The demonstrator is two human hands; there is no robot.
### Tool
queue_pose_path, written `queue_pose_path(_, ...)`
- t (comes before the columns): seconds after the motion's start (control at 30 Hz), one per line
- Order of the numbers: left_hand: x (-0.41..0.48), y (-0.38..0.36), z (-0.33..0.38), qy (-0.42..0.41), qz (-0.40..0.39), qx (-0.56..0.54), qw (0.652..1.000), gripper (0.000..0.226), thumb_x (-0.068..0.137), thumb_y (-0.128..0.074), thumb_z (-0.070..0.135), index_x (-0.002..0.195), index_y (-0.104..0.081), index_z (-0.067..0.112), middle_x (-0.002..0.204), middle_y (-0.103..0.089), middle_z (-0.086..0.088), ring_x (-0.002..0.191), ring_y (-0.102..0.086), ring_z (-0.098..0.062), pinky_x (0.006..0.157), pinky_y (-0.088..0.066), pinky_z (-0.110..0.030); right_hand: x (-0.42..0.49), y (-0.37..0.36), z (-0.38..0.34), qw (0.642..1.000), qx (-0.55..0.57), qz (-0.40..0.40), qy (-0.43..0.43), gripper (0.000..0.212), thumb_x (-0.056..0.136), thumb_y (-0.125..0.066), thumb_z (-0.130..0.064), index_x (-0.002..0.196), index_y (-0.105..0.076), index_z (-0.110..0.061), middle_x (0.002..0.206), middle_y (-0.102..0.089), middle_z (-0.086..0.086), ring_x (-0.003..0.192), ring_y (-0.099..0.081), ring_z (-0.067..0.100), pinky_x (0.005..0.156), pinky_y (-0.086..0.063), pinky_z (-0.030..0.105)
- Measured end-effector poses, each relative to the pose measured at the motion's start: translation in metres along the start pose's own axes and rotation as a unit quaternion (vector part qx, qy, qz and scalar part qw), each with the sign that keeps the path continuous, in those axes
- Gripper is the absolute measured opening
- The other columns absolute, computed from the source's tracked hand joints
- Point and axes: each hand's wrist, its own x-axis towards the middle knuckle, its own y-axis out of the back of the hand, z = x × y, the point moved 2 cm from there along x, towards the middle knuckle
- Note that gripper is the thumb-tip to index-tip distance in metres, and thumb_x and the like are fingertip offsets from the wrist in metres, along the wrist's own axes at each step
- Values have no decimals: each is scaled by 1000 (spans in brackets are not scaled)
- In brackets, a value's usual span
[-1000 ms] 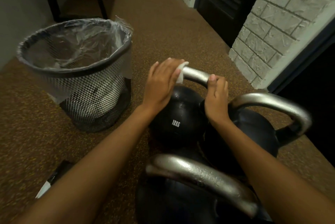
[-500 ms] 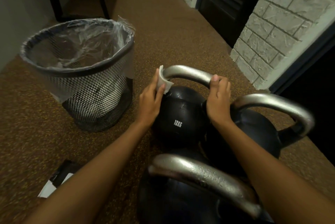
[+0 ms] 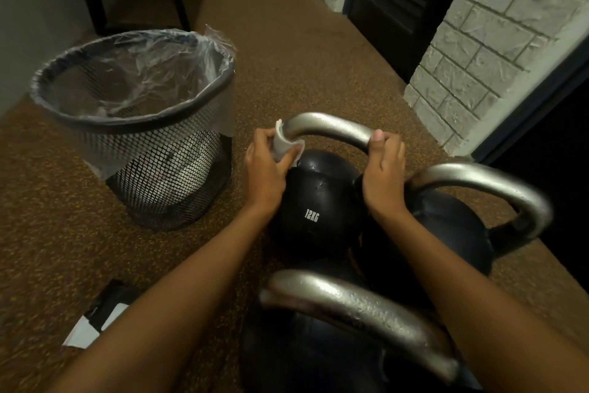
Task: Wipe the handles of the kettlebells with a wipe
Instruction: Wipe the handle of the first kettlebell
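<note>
1. Kettlebell marked 12KG [image 3: 315, 208]: black body, upright on the speckled brown floor [image 3: 287, 58]. Its silver handle [image 3: 331, 130] arches over the top.
2. Wipe [image 3: 282, 145]: white, folded round the left bend of that handle, where the bar curves down to the body.
3. Left hand [image 3: 266, 169]: thumb and fingers pinch the wipe against the bar, so it grasps wipe and handle together.
4. Right hand [image 3: 384, 176]: clenched round the right end of the same handle, thumb lying on top of the bar.
5. Second kettlebell [image 3: 452, 233]: just right of the 12KG one, bodies touching or nearly so; cannot tell which.
6. Third kettlebell [image 3: 318, 354]: nearer the camera than the 12KG one, handle uppermost, partly cut off by the frame edge.
7. Mesh bin [image 3: 153, 150]: left of the 12KG kettlebell, apart from it, with a clear plastic liner.
8. Black and white packet [image 3: 95, 319]: flat on the floor, left of and nearer than the 12KG kettlebell.
9. Pale brick wall [image 3: 478, 58]: beyond and right of the 12KG kettlebell.
</note>
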Motion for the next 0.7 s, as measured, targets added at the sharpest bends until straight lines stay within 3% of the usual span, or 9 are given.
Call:
queue_pose_path(0.13, 2, -3, 12, -19, 14, 0, 1000, 41, 81, -68, 37, 112, -45, 22, 119, -59, 1, 111, -55, -14, 90, -50, -36, 1, 1, 0, 1000, -1, 1, 1, 34, 100, -29, -34, 110, -48, -8, 107, -44, 6, 108, -44, 27, 98, -35, 44)
queue_pose_path(0.33, -12, -6, -12, 50, -3, -25, 998, 45, 80, -68, 38, 115, -45, 20, 118, -61, -3, 109, -58, -16, 92, -50, -38, 0, 1, 0, 1000, -3, -1, 2, 32, 101, -29, -33, 108, -48, -9, 105, -42, 2, 108, -44, 26, 98, -34, 41)
queue_pose_path(0.43, -4, -6, 0, 33, -1, -38, 999, 44, 82, -66, 38, 118, -47, 21, 118, -61, -1, 108, -58, -14, 92, -49, -37, 0, 0, 1, 1000, 0, 0, 4, 32, 101, -29, -33, 109, -48, -8, 104, -41, 2, 108, -44, 26, 99, -35, 42)
queue_pose_path(0.57, 4, -6, 20, -57, -38, -7, 998, 52, 90, -56, 33, 138, -39, 23, 139, -47, 0, 128, -40, -11, 105, -32, -24, 0, 0, 2, 1000, 0, 2, 12, 35, 100, -29, -33, 110, -48, -7, 105, -42, 3, 108, -45, 28, 98, -35, 45)
queue_pose_path(0.7, 2, -5, 18, -62, -65, -11, 996, 44, 99, -32, 37, 141, -35, 24, 147, -37, 5, 135, -27, -4, 111, -20, -25, 0, -1, 3, 1000, -2, 8, 17, 36, 100, -28, -34, 109, -48, -5, 108, -46, 12, 105, -46, 29, 97, -36, 46)
